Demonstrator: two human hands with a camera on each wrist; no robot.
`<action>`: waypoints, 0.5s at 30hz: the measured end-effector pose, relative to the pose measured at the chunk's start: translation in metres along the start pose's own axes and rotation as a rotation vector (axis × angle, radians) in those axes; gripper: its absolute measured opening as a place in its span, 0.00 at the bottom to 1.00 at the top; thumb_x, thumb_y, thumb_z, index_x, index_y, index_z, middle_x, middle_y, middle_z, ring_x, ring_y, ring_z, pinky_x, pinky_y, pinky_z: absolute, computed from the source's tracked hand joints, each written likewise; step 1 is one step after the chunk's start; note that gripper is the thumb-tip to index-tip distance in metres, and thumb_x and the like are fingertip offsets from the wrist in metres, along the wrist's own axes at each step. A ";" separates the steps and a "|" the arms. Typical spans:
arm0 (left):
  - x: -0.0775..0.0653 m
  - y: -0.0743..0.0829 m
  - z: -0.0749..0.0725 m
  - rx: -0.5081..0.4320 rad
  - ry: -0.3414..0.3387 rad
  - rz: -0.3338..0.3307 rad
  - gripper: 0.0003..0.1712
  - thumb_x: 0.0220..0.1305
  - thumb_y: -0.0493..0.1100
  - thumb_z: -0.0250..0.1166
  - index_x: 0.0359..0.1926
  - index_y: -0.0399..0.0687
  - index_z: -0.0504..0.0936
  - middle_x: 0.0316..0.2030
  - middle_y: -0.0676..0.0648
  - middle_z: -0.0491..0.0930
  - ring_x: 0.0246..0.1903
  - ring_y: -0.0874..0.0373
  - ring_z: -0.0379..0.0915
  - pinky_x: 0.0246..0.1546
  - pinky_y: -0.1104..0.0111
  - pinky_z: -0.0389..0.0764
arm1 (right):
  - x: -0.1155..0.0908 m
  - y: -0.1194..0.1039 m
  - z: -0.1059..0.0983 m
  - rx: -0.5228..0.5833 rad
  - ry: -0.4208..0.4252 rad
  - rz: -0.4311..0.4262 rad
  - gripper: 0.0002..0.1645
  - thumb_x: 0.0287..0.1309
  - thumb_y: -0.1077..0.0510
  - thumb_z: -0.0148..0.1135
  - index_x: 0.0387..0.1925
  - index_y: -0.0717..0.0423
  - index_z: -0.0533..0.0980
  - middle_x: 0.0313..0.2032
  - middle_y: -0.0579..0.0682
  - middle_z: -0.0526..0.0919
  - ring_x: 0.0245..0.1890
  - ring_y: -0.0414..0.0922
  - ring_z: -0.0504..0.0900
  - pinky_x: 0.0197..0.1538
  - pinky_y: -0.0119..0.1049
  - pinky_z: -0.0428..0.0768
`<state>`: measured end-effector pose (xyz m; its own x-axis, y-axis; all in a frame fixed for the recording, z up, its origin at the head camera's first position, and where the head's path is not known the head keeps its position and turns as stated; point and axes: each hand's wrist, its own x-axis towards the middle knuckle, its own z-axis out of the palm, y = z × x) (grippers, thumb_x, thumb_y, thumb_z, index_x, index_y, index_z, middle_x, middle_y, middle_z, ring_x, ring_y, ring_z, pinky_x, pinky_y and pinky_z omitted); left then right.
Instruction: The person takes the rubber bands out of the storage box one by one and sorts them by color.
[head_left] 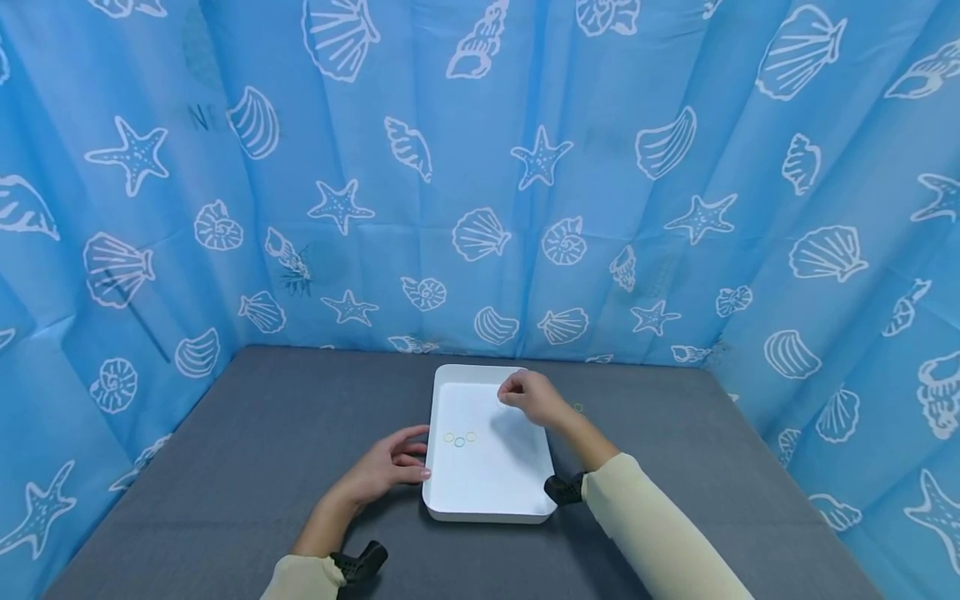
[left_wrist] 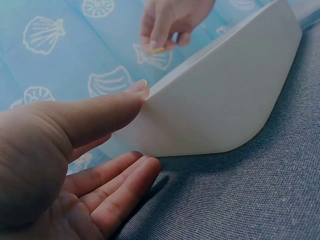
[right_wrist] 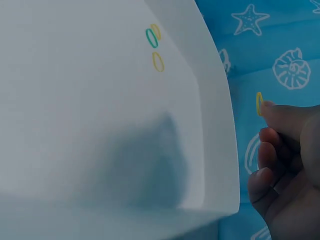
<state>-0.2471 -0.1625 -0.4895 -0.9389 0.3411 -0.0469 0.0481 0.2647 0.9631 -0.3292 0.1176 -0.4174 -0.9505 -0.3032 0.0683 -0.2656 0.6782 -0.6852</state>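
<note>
A white rectangular tray lies on the grey cloth. Inside it are three small thin rubber bands: a yellow one, a green one and another yellow one. Above the tray's far right part, my right hand pinches a yellow rubber band between thumb and finger. My left hand rests at the tray's left side. Its thumb touches the rim in the left wrist view, while the other fingers extend loosely beside the outer wall, not wrapped round it.
On the cloth, just beyond the tray's right side, lies a small greenish band, close to my right forearm. The grey-covered table extends around the tray. A blue curtain with white shells and starfish surrounds the back and sides.
</note>
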 end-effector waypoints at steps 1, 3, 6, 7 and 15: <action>0.000 0.000 0.000 -0.001 -0.001 -0.004 0.43 0.57 0.45 0.73 0.71 0.46 0.64 0.57 0.41 0.74 0.46 0.52 0.75 0.49 0.54 0.74 | -0.002 0.001 -0.002 0.005 0.005 0.001 0.03 0.63 0.64 0.62 0.32 0.58 0.80 0.31 0.48 0.77 0.32 0.44 0.73 0.38 0.38 0.75; 0.000 0.000 0.000 0.000 -0.003 -0.002 0.43 0.57 0.45 0.73 0.71 0.45 0.64 0.57 0.40 0.74 0.46 0.52 0.75 0.48 0.54 0.74 | -0.007 0.006 -0.005 0.015 0.015 -0.004 0.03 0.63 0.65 0.62 0.32 0.59 0.79 0.31 0.48 0.77 0.32 0.44 0.73 0.37 0.38 0.74; 0.000 0.000 0.000 -0.006 -0.005 -0.008 0.43 0.57 0.44 0.73 0.71 0.45 0.63 0.57 0.40 0.74 0.46 0.52 0.76 0.48 0.55 0.74 | -0.013 0.014 -0.009 0.029 0.031 -0.028 0.02 0.63 0.66 0.61 0.33 0.61 0.78 0.30 0.49 0.77 0.31 0.44 0.73 0.37 0.38 0.74; 0.000 0.000 0.000 -0.005 -0.004 -0.006 0.43 0.58 0.44 0.72 0.71 0.44 0.63 0.57 0.39 0.74 0.46 0.52 0.76 0.48 0.55 0.75 | -0.015 0.018 -0.011 0.030 0.036 -0.035 0.02 0.63 0.66 0.60 0.34 0.61 0.78 0.30 0.49 0.77 0.31 0.44 0.72 0.36 0.38 0.74; 0.000 0.001 -0.001 -0.016 -0.005 -0.018 0.43 0.58 0.44 0.72 0.71 0.45 0.63 0.58 0.40 0.73 0.46 0.52 0.76 0.49 0.54 0.74 | -0.030 0.040 -0.023 0.029 0.076 -0.012 0.02 0.64 0.65 0.60 0.36 0.62 0.77 0.31 0.50 0.76 0.31 0.45 0.72 0.36 0.39 0.73</action>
<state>-0.2478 -0.1629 -0.4879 -0.9377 0.3413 -0.0656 0.0257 0.2563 0.9663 -0.3148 0.1694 -0.4305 -0.9571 -0.2588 0.1302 -0.2730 0.6552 -0.7044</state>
